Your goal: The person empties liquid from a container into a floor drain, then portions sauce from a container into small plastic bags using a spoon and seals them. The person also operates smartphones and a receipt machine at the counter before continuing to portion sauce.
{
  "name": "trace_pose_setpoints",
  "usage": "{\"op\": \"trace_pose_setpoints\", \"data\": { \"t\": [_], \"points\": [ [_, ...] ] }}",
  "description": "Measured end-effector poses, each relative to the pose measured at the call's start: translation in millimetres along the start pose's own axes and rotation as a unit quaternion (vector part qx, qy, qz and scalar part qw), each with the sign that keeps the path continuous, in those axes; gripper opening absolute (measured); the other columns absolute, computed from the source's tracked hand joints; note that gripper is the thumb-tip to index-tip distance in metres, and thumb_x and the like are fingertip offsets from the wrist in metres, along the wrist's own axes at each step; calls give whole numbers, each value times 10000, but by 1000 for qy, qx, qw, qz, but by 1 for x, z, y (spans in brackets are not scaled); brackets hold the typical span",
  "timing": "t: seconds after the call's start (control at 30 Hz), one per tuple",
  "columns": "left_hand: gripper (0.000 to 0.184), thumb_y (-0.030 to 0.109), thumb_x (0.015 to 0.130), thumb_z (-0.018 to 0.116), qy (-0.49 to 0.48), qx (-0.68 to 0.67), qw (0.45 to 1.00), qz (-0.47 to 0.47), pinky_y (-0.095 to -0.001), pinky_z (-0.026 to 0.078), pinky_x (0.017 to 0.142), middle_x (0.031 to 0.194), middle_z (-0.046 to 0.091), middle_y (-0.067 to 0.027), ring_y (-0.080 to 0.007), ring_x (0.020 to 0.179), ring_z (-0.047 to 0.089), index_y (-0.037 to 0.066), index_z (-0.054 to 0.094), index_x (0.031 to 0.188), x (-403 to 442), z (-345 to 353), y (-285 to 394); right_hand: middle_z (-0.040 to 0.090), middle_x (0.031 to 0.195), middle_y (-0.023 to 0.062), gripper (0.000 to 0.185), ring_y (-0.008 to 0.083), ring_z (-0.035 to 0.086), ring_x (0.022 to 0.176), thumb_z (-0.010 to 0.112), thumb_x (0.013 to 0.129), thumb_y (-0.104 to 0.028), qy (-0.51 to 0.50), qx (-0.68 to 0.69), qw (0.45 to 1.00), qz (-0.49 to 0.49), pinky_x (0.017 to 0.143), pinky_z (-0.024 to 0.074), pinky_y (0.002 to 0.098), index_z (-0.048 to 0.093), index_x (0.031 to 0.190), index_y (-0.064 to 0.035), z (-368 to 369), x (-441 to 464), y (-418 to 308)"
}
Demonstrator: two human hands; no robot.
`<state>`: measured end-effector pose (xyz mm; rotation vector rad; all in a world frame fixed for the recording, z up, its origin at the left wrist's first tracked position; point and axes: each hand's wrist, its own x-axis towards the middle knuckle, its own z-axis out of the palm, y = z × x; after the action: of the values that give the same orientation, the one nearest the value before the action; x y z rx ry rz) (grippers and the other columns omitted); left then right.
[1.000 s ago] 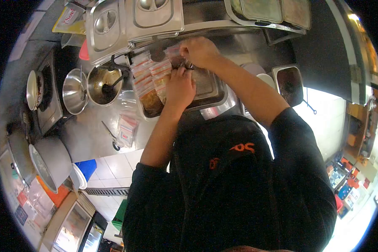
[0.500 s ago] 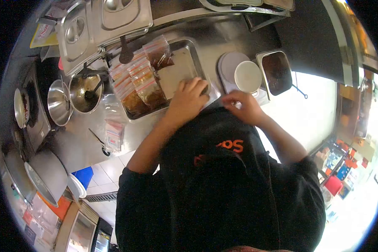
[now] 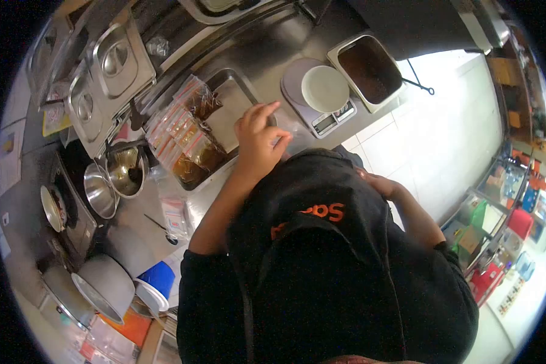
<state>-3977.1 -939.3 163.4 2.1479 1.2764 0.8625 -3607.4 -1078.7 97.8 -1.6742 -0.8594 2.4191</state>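
Observation:
My left hand (image 3: 259, 141) hovers over the front right part of a metal tray (image 3: 246, 85), fingers bent and apart, with nothing visible in them. Several zip bags of brown contents (image 3: 191, 142) lie in rows on the tray's left side. Against the side of the black apron (image 3: 321, 182) rests my right hand (image 3: 383, 185), its fingers loosely stretched and partly hidden by the cloth. A digital scale (image 3: 325, 123) stands to the right of the tray, bearing a pale round bowl (image 3: 325, 89).
A deep metal container of dark brown contents (image 3: 370, 70) sits right of the scale, a handle jutting past the counter edge. Metal bowls (image 3: 126, 173), lidded pans (image 3: 116, 57) and flat zip bags (image 3: 176, 217) are at left. Large pots (image 3: 106, 285) stand lower left.
My right hand has moved from beside the scale down to the apron. My left hand has lifted away from the tray, its fingers now more spread. The whole view has turned and shifted.

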Motion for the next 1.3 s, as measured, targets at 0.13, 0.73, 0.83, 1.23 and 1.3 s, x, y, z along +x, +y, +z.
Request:
{"op": "trace_pose_setpoints", "data": {
  "t": [0.13,0.73,0.83,1.23,1.3],
  "points": [
    [104,108,767,773,114,-236,960,-101,-407,373,1018,1252,593,-124,-270,1194,512,42,693,770,7,-18,23,260,1565,191,579,340,215,1452,543,959,-442,17,-279,955,102,1188,190,448,477,1414,-90,-32,2,13],
    [101,80,823,738,256,-237,930,-113,-317,445,848,1024,633,-86,-176,957,579,30,650,831,3,-50,82,677,777,24,109,49,562,694,697,885,-103,93,-52,890,-443,618,470,239,695,871,6,158,-21,-213],
    [138,116,824,745,201,-156,959,-127,-296,469,693,833,646,-60,-162,764,600,27,640,825,-11,-54,82,672,746,68,139,113,600,658,716,855,-136,158,-123,846,-494,599,479,273,685,836,-1,162,-24,-215],
    [296,248,895,688,23,-237,954,-184,-265,398,595,730,575,-11,-80,673,484,-7,594,779,-15,-64,82,646,786,122,163,258,627,702,725,846,-169,129,-206,783,-573,620,475,339,640,844,-31,153,-31,-210],
    [228,177,885,640,15,-167,979,-120,-271,403,583,681,556,-21,-90,651,493,-15,597,769,-10,-63,88,642,771,150,167,298,623,703,715,846,-154,127,-182,798,-561,628,474,385,625,836,-14,153,-26,-207]
  ]
}}
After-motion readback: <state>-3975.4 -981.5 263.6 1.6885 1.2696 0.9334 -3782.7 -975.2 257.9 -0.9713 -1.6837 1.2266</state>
